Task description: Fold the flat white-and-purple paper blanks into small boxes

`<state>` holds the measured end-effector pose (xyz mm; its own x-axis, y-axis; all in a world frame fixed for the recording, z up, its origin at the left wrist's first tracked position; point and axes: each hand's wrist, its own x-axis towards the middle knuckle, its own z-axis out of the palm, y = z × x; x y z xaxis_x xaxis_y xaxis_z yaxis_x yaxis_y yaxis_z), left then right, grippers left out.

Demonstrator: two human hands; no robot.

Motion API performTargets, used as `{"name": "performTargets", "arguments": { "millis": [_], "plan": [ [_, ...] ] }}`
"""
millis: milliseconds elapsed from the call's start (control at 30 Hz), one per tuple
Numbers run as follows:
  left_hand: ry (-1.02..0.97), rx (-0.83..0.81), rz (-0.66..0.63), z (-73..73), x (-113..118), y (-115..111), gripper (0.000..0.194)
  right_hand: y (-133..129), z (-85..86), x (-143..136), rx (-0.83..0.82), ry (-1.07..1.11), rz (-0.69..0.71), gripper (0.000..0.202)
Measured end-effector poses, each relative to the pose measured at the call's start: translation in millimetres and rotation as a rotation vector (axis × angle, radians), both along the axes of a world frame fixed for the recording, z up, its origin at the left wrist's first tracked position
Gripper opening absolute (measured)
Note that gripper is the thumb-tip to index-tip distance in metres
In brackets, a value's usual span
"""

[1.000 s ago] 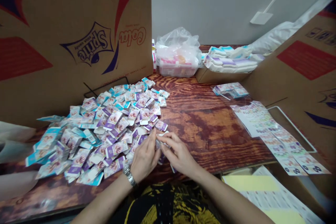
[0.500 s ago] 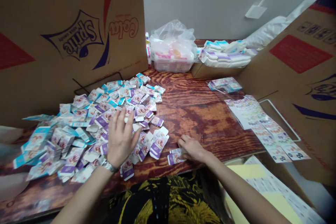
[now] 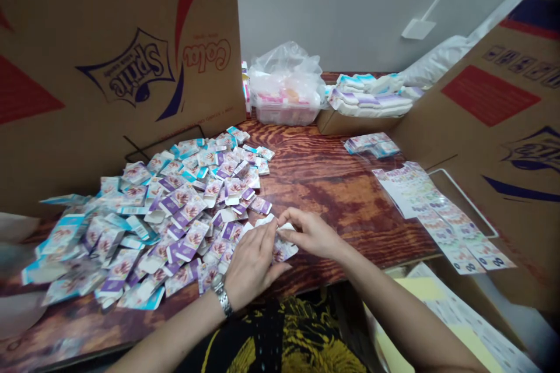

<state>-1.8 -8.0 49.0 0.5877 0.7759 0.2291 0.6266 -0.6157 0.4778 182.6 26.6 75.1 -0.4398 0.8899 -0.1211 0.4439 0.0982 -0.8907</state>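
Note:
A small white-and-purple carton (image 3: 285, 252) lies at the right edge of the heap, partly hidden under both hands. My left hand (image 3: 251, 259), with a metal watch on its wrist, covers the carton's left side, fingers together and the thumb along the near side. My right hand (image 3: 312, 234) bends over the white flap end from the right, thumb and forefinger pinched on it. Both sets of fingertips nearly meet at the flaps. Left of my hands spreads a heap of similar small cartons (image 3: 184, 210), purple and blue, printed with hands.
A large cardboard box (image 3: 87, 29) stands behind the heap, another (image 3: 494, 145) at right. At the back are a bagged plastic tub (image 3: 286, 108) and a tray of packets (image 3: 371, 108). Printed sheets (image 3: 437, 215) lie right on the wooden table (image 3: 324, 180).
My left hand has moved right and nearer, from above the heap onto a carton. My right hand has shifted slightly left to meet it. The view has tilted a little.

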Motion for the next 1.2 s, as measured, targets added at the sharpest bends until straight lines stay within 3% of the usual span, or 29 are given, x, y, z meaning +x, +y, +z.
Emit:
{"name": "performTargets", "arguments": {
  "millis": [200, 500, 667, 733, 867, 967, 1100, 1200],
  "plan": [
    [-0.023, 0.009, 0.129, -7.2, -14, 4, 0.07, 0, 1.5, -25, 0.119, -0.002, -0.069, 0.014],
    [-0.16, -0.016, 0.242, -5.8, -21, 10, 0.043, -4, -1.9, -23, 0.223, 0.085, -0.134, 0.02],
    [-0.234, 0.009, 0.323, -1.9, -21, 12, 0.054, -15, -10.4, -25, 0.648, -0.032, -0.169, 0.017],
    [-0.248, 0.017, 0.322, 0.9, -21, 12, 0.048, -19, -13.1, -30, 0.711, -0.08, -0.143, 0.018],
    [-0.265, 0.043, 0.245, 3.5, -21, 13, 0.034, -24, -11.1, -39, 0.49, 0.032, -0.102, 0.019],
    [-0.238, 0.087, 0.21, 0.8, -22, 14, 0.031, -21, -6.9, -40, 0.277, 0.196, -0.221, 0.025],
    [-0.167, 0.156, 0.225, -6.0, -23, 14, 0.04, -11, -7.1, -40, 0.003, 0.388, -0.311, 0.023],
    [-0.131, 0.156, 0.269, -9.9, -22, 13, 0.055, -6, -7.7, -42, -0.042, 0.38, -0.306, 0.017]
  ]
}}
